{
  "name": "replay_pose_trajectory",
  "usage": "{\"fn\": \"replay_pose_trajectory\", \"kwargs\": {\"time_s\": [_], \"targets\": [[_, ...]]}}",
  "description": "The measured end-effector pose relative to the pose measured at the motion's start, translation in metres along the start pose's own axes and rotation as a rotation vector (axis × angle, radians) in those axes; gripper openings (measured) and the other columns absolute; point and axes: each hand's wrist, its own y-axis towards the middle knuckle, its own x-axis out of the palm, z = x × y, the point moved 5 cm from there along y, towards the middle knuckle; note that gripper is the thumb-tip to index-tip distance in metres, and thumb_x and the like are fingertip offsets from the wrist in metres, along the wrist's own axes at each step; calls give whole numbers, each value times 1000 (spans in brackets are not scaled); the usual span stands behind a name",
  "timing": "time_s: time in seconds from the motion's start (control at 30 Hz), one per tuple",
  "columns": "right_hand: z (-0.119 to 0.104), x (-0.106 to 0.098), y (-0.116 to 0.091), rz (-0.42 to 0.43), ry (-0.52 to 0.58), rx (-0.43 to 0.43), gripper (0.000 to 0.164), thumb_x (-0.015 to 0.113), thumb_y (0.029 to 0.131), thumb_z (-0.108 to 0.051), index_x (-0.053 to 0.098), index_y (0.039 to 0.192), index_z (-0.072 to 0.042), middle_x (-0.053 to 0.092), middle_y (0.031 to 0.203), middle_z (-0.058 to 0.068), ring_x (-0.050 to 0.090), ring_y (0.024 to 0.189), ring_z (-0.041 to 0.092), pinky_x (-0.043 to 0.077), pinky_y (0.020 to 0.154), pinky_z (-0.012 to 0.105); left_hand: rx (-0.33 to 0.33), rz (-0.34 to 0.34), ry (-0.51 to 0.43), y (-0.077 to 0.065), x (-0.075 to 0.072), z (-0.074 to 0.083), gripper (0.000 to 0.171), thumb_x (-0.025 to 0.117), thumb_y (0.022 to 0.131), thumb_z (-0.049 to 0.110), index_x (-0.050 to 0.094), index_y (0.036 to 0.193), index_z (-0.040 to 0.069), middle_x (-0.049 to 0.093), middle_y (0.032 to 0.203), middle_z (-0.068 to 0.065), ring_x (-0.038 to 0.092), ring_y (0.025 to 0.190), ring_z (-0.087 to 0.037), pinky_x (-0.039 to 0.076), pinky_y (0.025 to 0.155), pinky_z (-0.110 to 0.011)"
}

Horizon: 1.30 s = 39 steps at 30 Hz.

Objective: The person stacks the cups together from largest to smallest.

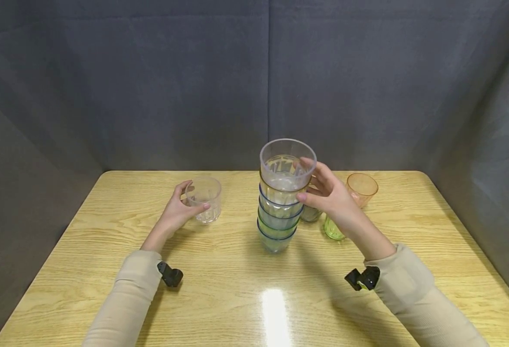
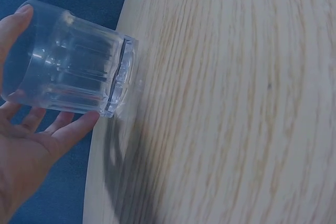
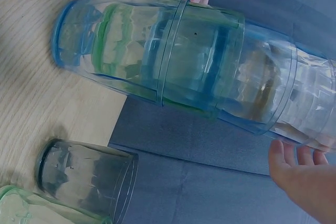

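My left hand holds a clear cup at the left, with thumb and fingers round its sides. In the left wrist view that clear cup has its base at the tabletop; I cannot tell whether it touches. My right hand grips the upper part of a tall stack of nested cups, thumb on the near side, fingers behind. The stack has a clear cup on top, an amber-tinted one below, then blue and green ones. In the right wrist view the right hand touches the stack's upper end.
Behind the right forearm stand an orange cup and a green cup. A grey cup stands beside the stack, partly hidden in the head view. The wooden table ends at a dark cloth backdrop.
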Motion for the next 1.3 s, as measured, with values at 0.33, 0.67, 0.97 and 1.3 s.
{"fn": "replay_pose_trajectory", "kwargs": {"time_s": [0.33,0.67,0.97,1.3], "targets": [[2,0,0,5,-11,21,72,67,87,-5,28,148,-7,28,157,12,32,141,31,41,105,19,12,26,-92,-3,-4,2,90,69,88,26,8,152,17,23,156,-9,29,142,-36,39,110,-49],[3,-1,1,12,-10,29,71,66,87,-4,29,148,-8,29,156,12,33,140,29,42,101,13,140,123,-185,-11,-13,62,86,73,83,17,17,149,14,33,152,-7,37,138,-31,44,104,-39],[3,-2,0,15,-7,39,71,66,88,-6,30,148,-9,29,157,12,35,138,29,43,100,14,298,169,-269,-26,-13,120,80,71,82,5,24,147,14,39,151,-6,44,135,-26,51,88,-16],[1,-2,-1,22,-7,44,71,65,88,-4,28,148,-7,29,156,11,35,138,31,44,97,12,413,217,-342,-42,-5,166,81,74,78,-2,30,144,14,45,147,-4,49,131,-22,53,87,-16]]}}
